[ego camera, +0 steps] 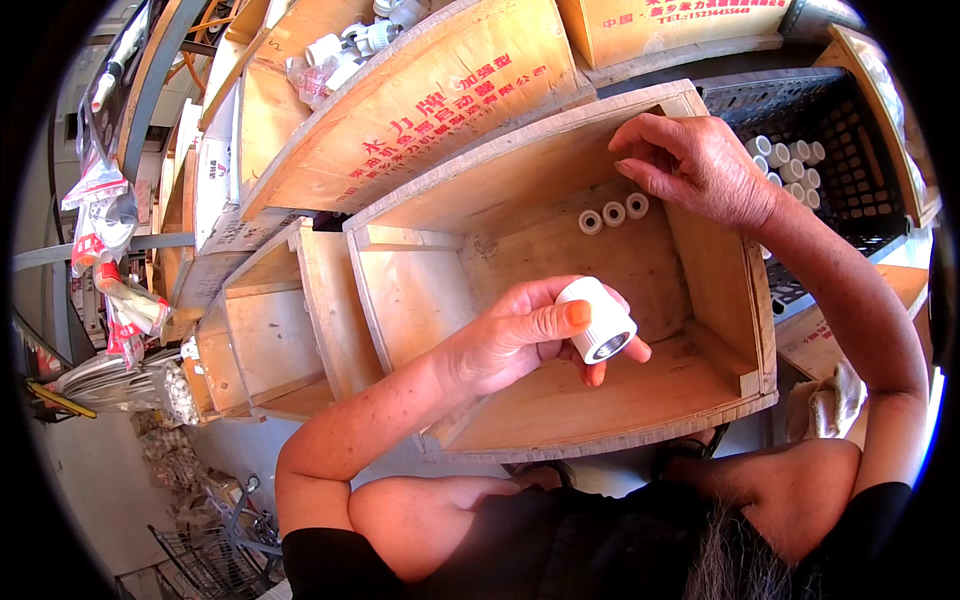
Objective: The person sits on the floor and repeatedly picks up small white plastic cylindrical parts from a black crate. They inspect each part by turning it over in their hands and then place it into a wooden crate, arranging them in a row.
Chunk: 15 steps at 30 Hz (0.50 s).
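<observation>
My left hand (525,330) grips a white ribbed plastic pipe fitting (598,322) above a wooden box (409,300). The fitting's lower end shows a metal threaded bore, tilted toward me. Over the box's far right corner hovers my right hand (694,169), its fingers bent and the thumb apart from the forefinger. Nothing shows between them, though the curled fingers behind are partly hidden. Below that hand, three white fittings (614,214) stand in a short row on the box floor.
Right of the box, a black plastic crate (862,150) holds several white fittings (791,171). Behind stands a wooden bin (420,127) with red printing and bagged white fittings (352,49). More wooden boxes (274,341) line the left. A cloth glove (829,405) lies at the right.
</observation>
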Each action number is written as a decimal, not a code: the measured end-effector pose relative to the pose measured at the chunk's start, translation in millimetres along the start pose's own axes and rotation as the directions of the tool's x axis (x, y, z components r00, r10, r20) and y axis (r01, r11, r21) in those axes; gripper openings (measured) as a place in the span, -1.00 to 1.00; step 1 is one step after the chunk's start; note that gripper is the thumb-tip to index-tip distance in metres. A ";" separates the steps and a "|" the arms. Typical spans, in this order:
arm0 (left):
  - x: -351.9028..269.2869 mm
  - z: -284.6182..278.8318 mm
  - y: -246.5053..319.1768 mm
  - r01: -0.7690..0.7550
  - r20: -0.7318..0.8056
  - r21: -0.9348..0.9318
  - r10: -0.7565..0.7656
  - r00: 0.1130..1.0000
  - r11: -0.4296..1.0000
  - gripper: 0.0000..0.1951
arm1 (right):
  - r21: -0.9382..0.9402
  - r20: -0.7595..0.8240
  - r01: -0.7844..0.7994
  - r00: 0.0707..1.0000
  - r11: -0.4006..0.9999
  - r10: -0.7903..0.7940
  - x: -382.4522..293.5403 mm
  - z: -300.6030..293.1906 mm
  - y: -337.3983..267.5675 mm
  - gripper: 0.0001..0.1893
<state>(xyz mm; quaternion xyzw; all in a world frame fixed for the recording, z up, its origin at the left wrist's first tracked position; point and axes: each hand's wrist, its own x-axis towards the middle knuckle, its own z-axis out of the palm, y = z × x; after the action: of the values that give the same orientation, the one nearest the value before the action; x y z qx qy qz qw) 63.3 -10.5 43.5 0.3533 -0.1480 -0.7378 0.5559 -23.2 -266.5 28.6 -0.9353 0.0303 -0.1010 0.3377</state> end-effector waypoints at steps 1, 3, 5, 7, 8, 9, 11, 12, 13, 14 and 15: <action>0.4 -1.0 -1.4 0.005 0.011 -0.018 -0.005 1.000 1.000 -0.52 | -0.002 0.008 -0.003 1.000 1.000 0.003 0.1 -0.6 -0.2 -0.79; 1.1 -2.6 -3.1 0.021 0.004 -0.023 -0.021 1.000 1.000 -0.44 | -0.004 0.009 -0.003 1.000 1.000 0.003 0.0 -1.1 -0.1 -0.79; 2.0 -5.1 -5.3 0.028 0.009 -0.034 -0.028 1.000 0.999 -0.39 | -0.002 0.011 -0.006 1.000 1.000 0.006 -0.1 -1.1 0.2 -0.79; 2.9 -7.4 -7.2 0.025 0.024 -0.048 -0.024 0.999 0.999 -0.37 | 0.006 0.013 -0.012 1.000 1.000 0.012 0.1 -0.9 0.4 -0.79; 3.2 -6.9 -7.4 0.016 0.032 -0.070 -0.013 0.999 0.997 -0.40 | 0.010 0.011 -0.010 1.000 1.000 0.010 0.1 -0.8 0.1 -0.79; 3.7 -6.3 -7.7 0.007 0.040 -0.093 -0.003 0.999 0.996 -0.43 | 0.013 0.008 -0.008 1.000 1.000 0.008 0.0 -0.7 -0.3 -0.79; 4.0 -6.8 -8.2 0.008 0.041 -0.116 -0.003 0.999 0.993 -0.44 | 0.015 0.002 -0.005 1.000 1.000 0.005 -0.1 -0.3 -0.3 -0.79; 3.9 -8.3 -8.5 0.017 0.033 -0.116 -0.013 0.999 0.993 -0.42 | 0.015 -0.001 -0.003 1.000 1.000 0.003 -0.1 0.1 -0.2 -0.79; 3.8 -10.2 -8.8 0.026 0.025 -0.117 -0.023 0.999 0.993 -0.40 | 0.014 -0.003 -0.001 1.000 1.000 0.001 0.0 0.4 -0.2 -0.79; 4.4 -12.4 -8.4 -0.011 -0.022 -0.050 0.010 1.000 0.999 -0.43 | 0.016 -0.002 -0.001 1.000 1.000 0.001 0.3 0.3 -0.1 -0.80; 5.5 -15.4 -7.4 -0.045 -0.066 0.018 0.046 0.997 0.999 -0.46 | 0.017 -0.001 -0.003 1.000 1.000 0.003 0.2 0.0 -0.2 -0.80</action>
<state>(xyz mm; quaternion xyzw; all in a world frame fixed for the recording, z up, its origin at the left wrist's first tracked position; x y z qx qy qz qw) 67.9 -10.4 26.1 0.3787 -0.1436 -0.7115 0.5742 -23.0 -266.3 28.8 -0.9324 0.0307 -0.1012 0.3457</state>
